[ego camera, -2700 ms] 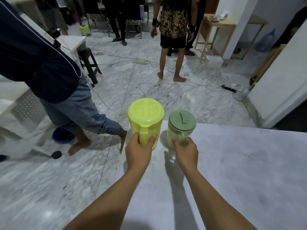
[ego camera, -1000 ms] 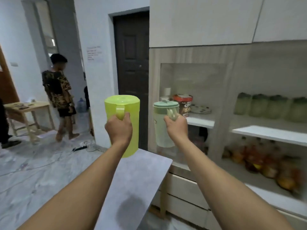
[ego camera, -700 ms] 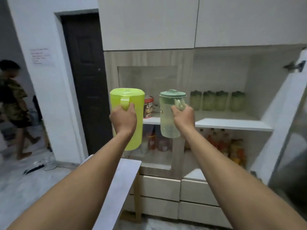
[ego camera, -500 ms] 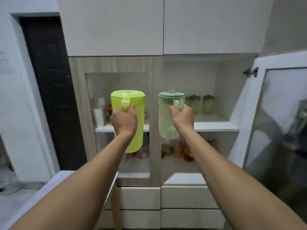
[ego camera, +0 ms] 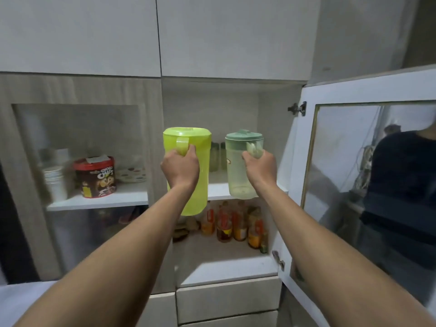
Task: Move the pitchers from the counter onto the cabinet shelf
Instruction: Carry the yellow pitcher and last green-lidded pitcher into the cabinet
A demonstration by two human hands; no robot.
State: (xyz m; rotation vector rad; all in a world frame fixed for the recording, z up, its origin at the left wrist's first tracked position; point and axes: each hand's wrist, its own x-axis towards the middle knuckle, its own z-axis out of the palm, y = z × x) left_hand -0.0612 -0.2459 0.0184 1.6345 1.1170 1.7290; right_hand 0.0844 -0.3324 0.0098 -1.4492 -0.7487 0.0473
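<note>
My left hand (ego camera: 180,167) grips the handle of a lime-green pitcher (ego camera: 198,175) and holds it upright in the air. A clear pitcher with a pale green lid (ego camera: 238,171) hangs upright from its handle in my right hand (ego camera: 260,169). Both pitchers hover in front of the open right bay of the cabinet, about level with its white upper shelf (ego camera: 218,191). Neither touches the shelf. Green-lidded jars (ego camera: 217,156) show between the two pitchers at the back of that shelf.
The glass cabinet door (ego camera: 368,185) stands open to the right, with a person reflected in it. Behind the shut left glass panel are a chocolate tub (ego camera: 95,177) and stacked cups (ego camera: 55,182). Bottles (ego camera: 233,223) fill the lower shelf. The counter corner (ego camera: 14,300) lies at lower left.
I lifted both pitchers off the counter and turned from the room to face the cabinet. Since half a second ago I have come closer, with the pitchers now before the open right bay.
</note>
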